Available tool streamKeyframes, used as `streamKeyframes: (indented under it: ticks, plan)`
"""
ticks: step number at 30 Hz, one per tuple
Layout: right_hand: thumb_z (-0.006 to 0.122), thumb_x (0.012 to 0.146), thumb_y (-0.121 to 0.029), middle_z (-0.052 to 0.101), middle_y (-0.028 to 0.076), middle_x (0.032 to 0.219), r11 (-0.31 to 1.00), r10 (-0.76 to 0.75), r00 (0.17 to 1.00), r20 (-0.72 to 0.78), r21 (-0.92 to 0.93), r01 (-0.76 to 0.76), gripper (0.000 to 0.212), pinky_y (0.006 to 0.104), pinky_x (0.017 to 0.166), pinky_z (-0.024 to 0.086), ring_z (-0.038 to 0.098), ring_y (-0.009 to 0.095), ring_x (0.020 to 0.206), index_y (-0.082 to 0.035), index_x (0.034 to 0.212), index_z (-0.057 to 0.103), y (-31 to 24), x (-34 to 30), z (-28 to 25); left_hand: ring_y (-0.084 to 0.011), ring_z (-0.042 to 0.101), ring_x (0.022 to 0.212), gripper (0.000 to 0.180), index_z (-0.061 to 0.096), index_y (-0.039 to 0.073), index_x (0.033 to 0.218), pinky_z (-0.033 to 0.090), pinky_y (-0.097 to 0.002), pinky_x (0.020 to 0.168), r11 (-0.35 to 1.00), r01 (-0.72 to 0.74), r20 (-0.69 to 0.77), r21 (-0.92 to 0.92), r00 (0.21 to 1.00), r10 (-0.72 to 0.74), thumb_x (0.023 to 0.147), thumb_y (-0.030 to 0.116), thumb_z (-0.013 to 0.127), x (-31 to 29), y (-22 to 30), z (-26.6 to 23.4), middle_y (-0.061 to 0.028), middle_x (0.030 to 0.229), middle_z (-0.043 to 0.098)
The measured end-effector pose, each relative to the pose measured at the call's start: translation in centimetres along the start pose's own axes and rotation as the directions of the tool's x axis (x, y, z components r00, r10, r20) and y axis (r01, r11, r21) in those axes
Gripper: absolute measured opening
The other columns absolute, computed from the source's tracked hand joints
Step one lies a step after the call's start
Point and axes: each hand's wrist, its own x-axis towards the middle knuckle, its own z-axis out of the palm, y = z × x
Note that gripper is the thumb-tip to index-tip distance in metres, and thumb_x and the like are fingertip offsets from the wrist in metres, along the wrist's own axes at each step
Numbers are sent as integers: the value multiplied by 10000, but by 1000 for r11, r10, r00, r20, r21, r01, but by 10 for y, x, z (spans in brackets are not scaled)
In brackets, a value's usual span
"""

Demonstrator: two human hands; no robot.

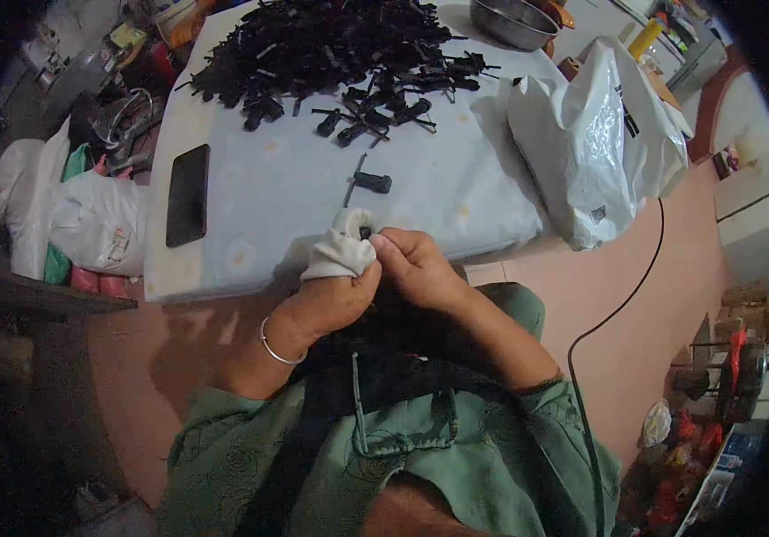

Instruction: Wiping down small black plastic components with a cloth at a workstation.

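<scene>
The left hand (335, 302) is closed around crumpled, soft off-white cloth (339, 257); the right hand (422, 270), fingers curled, pinches a small black piece (365, 233), mostly hidden, at its folds. Just beyond, a blocky, thin-stemmed black part (373, 183) lies on the smooth, pale table (263, 210), near a spiky black heap (331, 49).

Probably a home, edges dim: patterned tablecloth (263, 210), metal bowl (520, 32), stored bags (93, 219).
</scene>
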Motion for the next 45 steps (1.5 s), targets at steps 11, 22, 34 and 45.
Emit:
streamKeyframes:
  ticks: [11, 22, 34, 45]
  plan:
    - [574, 797, -224, 553, 164, 661, 469, -97, 973, -210, -872, -141, 245, 317, 540, 431, 542, 233, 588, -27, 941, 549, 1, 49, -37, -191, 590, 798, 315, 476, -3, 1126, 468, -283, 659, 993, 68, 76, -100, 995, -60, 860, 164, 496, 19, -8, -22, -61, 836, 584]
    - [616, 696, -23, 555, 109, 692, 622, -415, 896, 156, -671, 404, 362, 338, 510, 444, 545, 280, 578, -79, 1046, 543, -23, 15, -32, -136, 601, 629, 211, 561, -7, 964, 478, -240, 496, 65, 580, 462, -812, 707, -536, 844, 162, 517, 16, -26, -20, -72, 792, 612]
    - [612, 705, -73, 564, 109, 708, 723, -356, 927, 116, -594, 352, 317, 350, 495, 440, 549, 283, 567, -68, 1013, 541, -38, -1, -30, -70, 529, 673, 126, 559, 24, 931, 438, -208, 548, 259, 486, 318, -835, 809, -495, 814, 72, 551, 10, -16, -5, -8, 762, 565]
    - [567, 837, -153, 435, -13, 572, 976, -55, 974, -221, -216, 7, 218, 228, 498, 344, 363, 53, 569, 3, 704, 493, -15, 2, -16, -63, 494, 667, 165, 515, 10, 965, 426, -216, 560, 782, 305, 92, -544, 948, -306, 808, 60, 524, 12, 10, -2, -13, 802, 552]
